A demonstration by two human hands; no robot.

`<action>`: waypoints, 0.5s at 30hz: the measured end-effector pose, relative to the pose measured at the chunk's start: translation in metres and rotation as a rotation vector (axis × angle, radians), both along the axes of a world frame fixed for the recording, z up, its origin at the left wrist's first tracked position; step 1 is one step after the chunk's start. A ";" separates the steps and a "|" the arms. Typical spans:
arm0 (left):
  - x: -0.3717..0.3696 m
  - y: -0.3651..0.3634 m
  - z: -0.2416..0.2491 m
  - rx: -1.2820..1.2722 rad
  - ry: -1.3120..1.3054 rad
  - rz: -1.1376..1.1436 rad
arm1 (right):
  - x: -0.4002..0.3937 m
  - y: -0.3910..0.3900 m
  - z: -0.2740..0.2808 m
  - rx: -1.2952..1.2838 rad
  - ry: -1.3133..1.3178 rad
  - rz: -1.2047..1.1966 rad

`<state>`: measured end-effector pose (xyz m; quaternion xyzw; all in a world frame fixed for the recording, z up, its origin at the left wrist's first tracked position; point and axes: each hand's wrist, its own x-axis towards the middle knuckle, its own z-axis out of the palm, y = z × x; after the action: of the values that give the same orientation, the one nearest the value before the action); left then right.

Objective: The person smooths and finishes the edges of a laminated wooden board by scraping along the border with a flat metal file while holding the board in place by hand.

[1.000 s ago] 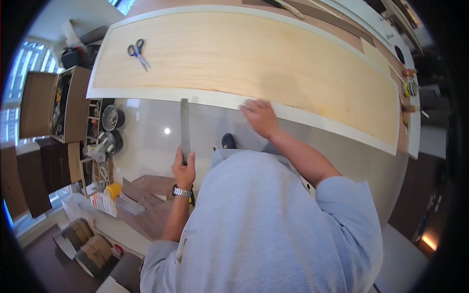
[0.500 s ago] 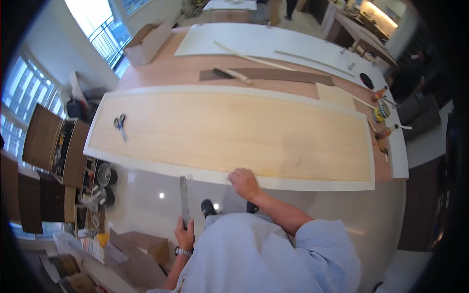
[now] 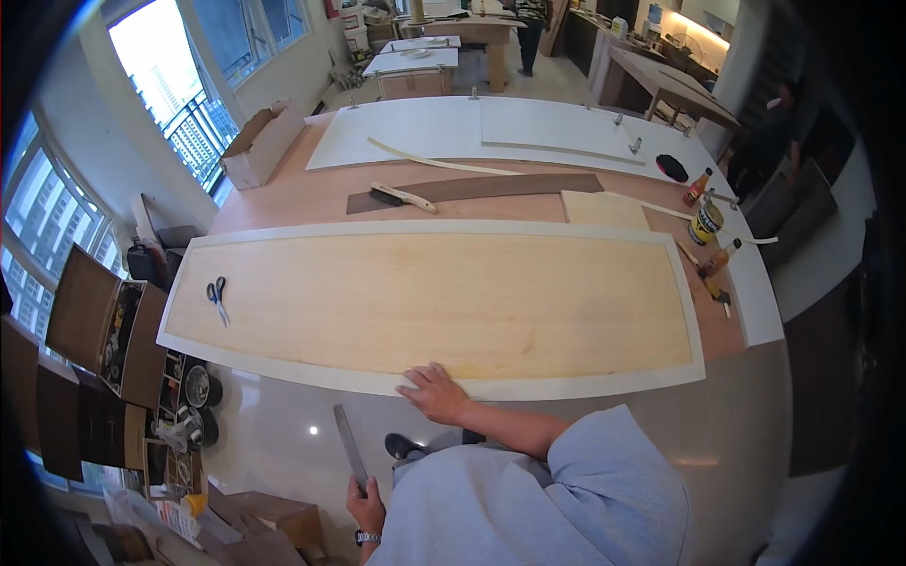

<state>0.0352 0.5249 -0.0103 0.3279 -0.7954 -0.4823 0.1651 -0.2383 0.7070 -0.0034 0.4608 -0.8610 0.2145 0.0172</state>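
Note:
A long wooden panel (image 3: 444,302) with a white border lies across the workbench in front of me. My right hand (image 3: 436,393) rests on the panel's near edge, its fingers spread over the white border. Down to the left, off the panel, my left hand (image 3: 366,505) is closed round the lower end of a flat grey metal file (image 3: 350,443), which points up and forward. Blue-and-black scissors (image 3: 218,300) lie on the panel's left part.
Beyond the panel are a brush (image 3: 404,197), a brown strip (image 3: 491,189) and white boards (image 3: 396,132). Bottles (image 3: 720,258), a yellow can (image 3: 705,224) and a hammer (image 3: 713,288) stand or lie at the right. Another person (image 3: 769,137) is at the far right.
The view has tilted up, showing more of the room. My right hand has moved left along the panel's edge, its fingers now more spread. The file has moved slightly lower and left.

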 end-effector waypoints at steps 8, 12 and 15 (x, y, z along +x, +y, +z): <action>0.013 0.017 0.011 0.048 0.020 0.151 | -0.001 0.000 -0.010 0.010 0.005 0.012; 0.027 0.020 -0.018 0.032 -0.022 0.195 | -0.002 0.009 -0.015 -0.012 0.009 0.040; 0.021 0.033 0.011 -0.013 -0.077 0.168 | -0.002 0.009 -0.020 -0.038 0.042 0.037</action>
<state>0.0564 0.5578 0.0009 0.4106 -0.7740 -0.4486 0.1761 -0.2401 0.7159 -0.0238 0.4808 -0.8475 0.2211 0.0401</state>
